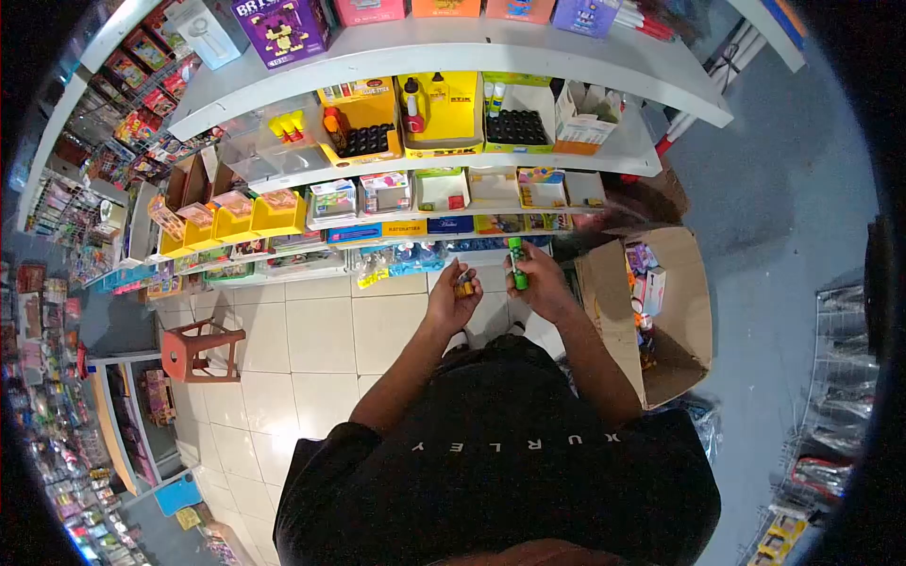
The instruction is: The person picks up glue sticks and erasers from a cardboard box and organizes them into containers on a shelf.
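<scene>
My left hand point(451, 300) is curled palm-up around small orange-yellow pieces point(463, 286), whose kind I cannot make out. Beside it, my right hand point(543, 286) grips a slim green tube point(516, 263) with a dark patterned label, held upright between thumb and fingers. The two hands are apart, in front of the lower shelves. Just beyond them stands a row of small open boxes; one white box point(442, 192) holds a few red items, and another box point(541, 190) holds some small yellow ones.
Above, yellow display boxes point(442, 132) hold bottles and black-capped sticks. Yellow bins point(233, 224) stand on the left. An open cardboard carton point(681, 325) with mixed packages is by my right arm. A red plastic stool point(201, 351) stands on the tiled floor point(316, 330).
</scene>
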`<state>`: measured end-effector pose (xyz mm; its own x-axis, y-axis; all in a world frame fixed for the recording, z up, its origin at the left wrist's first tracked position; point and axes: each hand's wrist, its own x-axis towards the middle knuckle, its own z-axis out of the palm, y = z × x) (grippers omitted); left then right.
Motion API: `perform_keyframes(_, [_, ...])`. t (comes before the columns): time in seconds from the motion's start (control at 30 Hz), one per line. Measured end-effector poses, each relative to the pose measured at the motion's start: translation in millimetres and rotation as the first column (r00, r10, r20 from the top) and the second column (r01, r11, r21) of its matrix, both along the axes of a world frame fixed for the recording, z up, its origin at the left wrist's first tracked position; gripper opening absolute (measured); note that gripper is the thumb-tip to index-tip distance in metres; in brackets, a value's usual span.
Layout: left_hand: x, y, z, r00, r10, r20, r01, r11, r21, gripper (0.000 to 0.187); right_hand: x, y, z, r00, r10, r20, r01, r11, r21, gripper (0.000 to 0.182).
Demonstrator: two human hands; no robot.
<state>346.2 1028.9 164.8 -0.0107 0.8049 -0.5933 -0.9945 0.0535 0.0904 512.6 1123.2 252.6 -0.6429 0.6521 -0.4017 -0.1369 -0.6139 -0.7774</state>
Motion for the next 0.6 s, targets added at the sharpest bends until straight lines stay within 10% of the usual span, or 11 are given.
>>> perform_keyframes(0.07, [0.0, -8.2, -7.9, 1.000, 0.019, 0.014, -0.019, 0.999, -0.030, 0.023, -0.4, 0.3, 4.4, 0.990, -0.090, -0.110, 0.079, 0.992, -0.101, 0.043])
perform_keyframes(0.2, [4.5, -16.9, -15.8, 1.000, 0.011, 0.005, -0.011, 0.999, -0.042, 0.022, -1.9, 14.4, 16.6, 0.975, -0.077, 0.206, -0.025, 0.891, 0.453, 0.043])
perform_keyframes(0.6, [11.1, -2.0, 11.5, 0.973, -0.093, -0.211, 0.065, 0.989, -0.136, 0.031, -2.1, 62.2, 21.2, 0.999, -0.034, -0.041, 0.048, 0.909, 0.413, 0.041])
